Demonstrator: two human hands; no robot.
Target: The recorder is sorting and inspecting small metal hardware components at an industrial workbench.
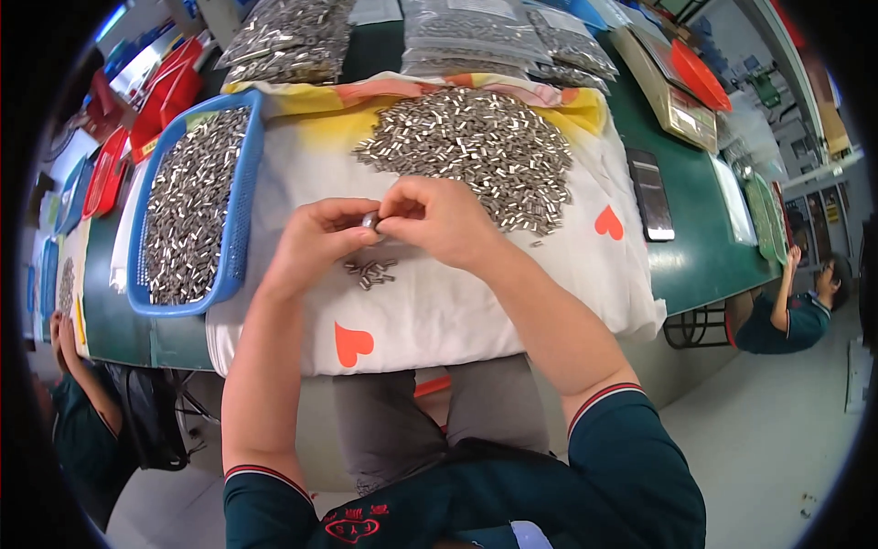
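My left hand (315,240) and my right hand (441,220) meet over a white cloth (439,311) with red hearts, fingertips pinched together on a small metal cylinder (369,220). Just below them lie several loose metal cylinders (370,272) in a small cluster. A big heap of the same metal cylinders (476,151) spreads over the cloth behind my right hand. To the left, a blue plastic basket (240,215) is filled with more of these pieces.
Clear bags of metal parts (476,37) lie at the back of the green table (704,256). A dark phone (650,194) rests right of the cloth, a scale (677,101) beyond it. Red trays (165,91) stand far left. Other people sit at both sides.
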